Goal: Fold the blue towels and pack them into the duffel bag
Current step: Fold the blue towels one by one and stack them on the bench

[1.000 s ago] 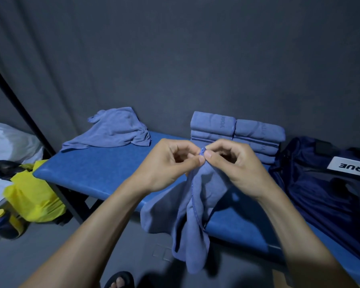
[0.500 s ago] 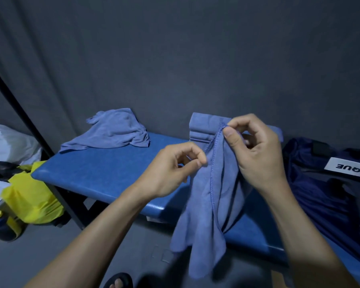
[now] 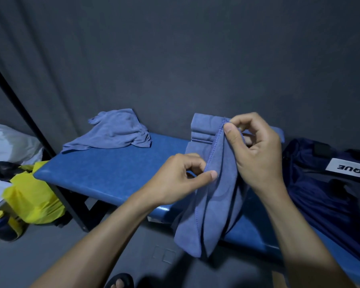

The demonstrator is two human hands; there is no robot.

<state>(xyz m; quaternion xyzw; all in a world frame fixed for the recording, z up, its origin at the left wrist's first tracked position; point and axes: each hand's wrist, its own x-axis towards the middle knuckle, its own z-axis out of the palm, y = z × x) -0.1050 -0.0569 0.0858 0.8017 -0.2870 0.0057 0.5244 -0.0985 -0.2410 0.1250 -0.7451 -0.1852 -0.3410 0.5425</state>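
A blue towel (image 3: 214,204) hangs in front of me over the bench's front edge. My right hand (image 3: 256,152) pinches its top corner by the stitched hem. My left hand (image 3: 183,177) pinches the same hem lower down. Behind the hands a stack of folded blue towels (image 3: 202,126) stands at the back of the blue bench (image 3: 112,171), partly hidden. A crumpled blue towel (image 3: 114,132) lies at the bench's back left. The dark navy duffel bag (image 3: 324,192) with a white label lies open on the bench at the right.
A black metal post (image 3: 25,113) slants down the left side. A yellow bag (image 3: 33,196) and white plastic bag (image 3: 8,142) sit on the floor at left. My sandalled foot (image 3: 119,281) shows at the bottom. A dark curtain hangs behind the bench.
My right hand rose with the towel's corner while my left hand slid down along the hem, so the hands came apart and the towel hangs stretched between them.
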